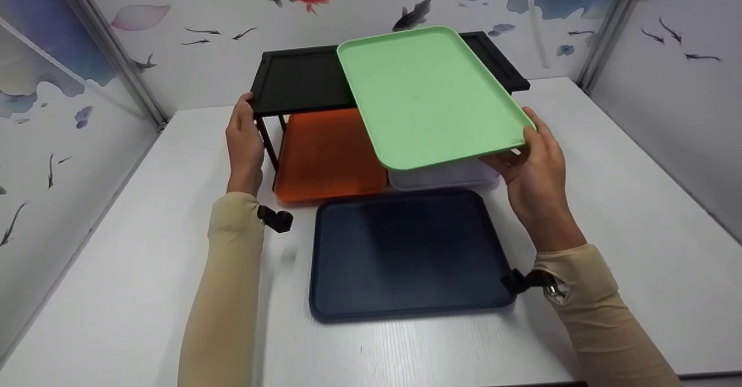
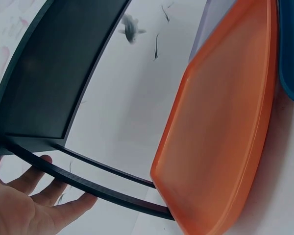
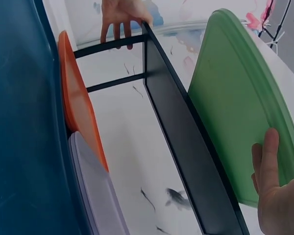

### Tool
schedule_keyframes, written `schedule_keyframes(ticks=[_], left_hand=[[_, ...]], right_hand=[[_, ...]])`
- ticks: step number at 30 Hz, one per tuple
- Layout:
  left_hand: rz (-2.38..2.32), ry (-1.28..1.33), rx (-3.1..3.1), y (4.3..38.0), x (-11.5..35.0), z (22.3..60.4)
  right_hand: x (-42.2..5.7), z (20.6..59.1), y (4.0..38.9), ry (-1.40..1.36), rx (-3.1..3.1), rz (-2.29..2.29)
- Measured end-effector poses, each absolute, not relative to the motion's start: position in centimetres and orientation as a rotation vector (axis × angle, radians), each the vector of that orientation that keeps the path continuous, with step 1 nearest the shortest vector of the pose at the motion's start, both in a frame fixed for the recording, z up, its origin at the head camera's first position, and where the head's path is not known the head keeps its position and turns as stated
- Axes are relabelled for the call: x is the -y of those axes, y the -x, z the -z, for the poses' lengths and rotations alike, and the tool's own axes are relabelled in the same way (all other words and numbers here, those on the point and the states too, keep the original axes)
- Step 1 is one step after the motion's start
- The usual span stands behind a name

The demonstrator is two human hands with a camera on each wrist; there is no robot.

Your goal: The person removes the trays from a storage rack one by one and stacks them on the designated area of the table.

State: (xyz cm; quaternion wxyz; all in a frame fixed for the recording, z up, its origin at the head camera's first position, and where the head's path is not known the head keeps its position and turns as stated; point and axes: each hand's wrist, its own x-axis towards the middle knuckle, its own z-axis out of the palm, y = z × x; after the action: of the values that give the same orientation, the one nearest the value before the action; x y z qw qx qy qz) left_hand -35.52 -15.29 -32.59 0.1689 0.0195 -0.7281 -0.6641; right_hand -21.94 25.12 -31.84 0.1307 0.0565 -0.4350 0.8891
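My right hand (image 1: pixel 539 181) holds a light green tray (image 1: pixel 429 97) by its near right corner, thumb over the rim and fingers underneath. The tray is tilted and overlaps the top of a black shelf rack (image 1: pixel 301 83) in the head view. Beneath the green tray, the right wrist view shows fingers (image 3: pixel 270 156) spread against its underside. At the rack's left front corner, my left hand (image 1: pixel 243 143) grips the frame, with fingers against a thin leg (image 2: pixel 88 186). An orange tray (image 1: pixel 330 158) and a pale purple tray (image 1: pixel 449 175) lie side by side under the rack, the purple partly hidden.
A dark blue tray (image 1: pixel 408 254) lies flat on the white table (image 1: pixel 133 248) in front of the rack. Patterned wall panels (image 1: pixel 208 4) enclose the back and sides. Black wrist mounts (image 1: pixel 275 219) stick out inward from both sleeves.
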Motion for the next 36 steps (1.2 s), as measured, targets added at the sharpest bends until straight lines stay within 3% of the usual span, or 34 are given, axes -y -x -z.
schedule_keyframes(ticks=[36], left_hand=[[1.866,-0.016,2.092,35.4,15.3,32.8]], right_hand=[[-30.4,34.9,20.1,-0.093,1.232,-2.495]])
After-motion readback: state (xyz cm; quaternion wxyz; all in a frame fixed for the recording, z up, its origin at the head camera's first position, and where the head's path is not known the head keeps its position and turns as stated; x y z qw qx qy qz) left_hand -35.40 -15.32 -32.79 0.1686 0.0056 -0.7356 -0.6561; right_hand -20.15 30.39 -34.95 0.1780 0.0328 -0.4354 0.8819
